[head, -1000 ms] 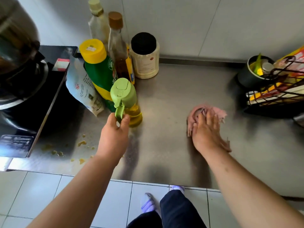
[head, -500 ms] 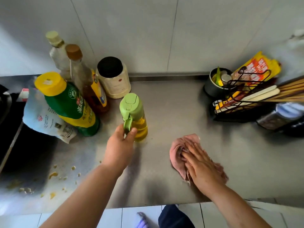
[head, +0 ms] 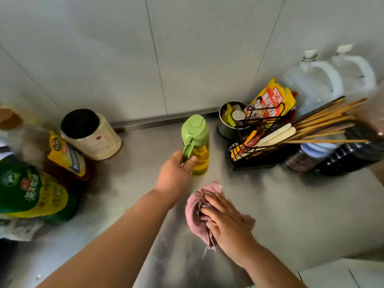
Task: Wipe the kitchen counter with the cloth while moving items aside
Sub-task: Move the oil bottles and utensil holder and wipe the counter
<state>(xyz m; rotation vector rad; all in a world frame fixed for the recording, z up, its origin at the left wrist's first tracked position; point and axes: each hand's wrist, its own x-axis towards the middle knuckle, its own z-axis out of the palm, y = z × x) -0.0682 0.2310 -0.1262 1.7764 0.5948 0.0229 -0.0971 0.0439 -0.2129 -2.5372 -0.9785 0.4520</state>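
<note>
A pink cloth [head: 197,206] lies crumpled on the steel counter [head: 291,204], and my right hand [head: 227,223] presses flat on top of it with fingers spread. My left hand [head: 175,175] grips the handle of a green-capped oil bottle [head: 196,142] holding yellow oil. The bottle stands upright near the middle of the counter, just behind the cloth.
At the left stand a cream jar with a black lid [head: 89,135], a brown sauce bottle [head: 66,156] and a big green bottle [head: 31,194]. At the right are a black wire rack [head: 255,154] with chopsticks, a metal cup [head: 228,121], jars and white jugs [head: 324,80].
My left hand has carried the oil bottle right, away from the left-hand bottles toward the wire rack. My right hand with the cloth slid toward the front edge. The view swung right.
</note>
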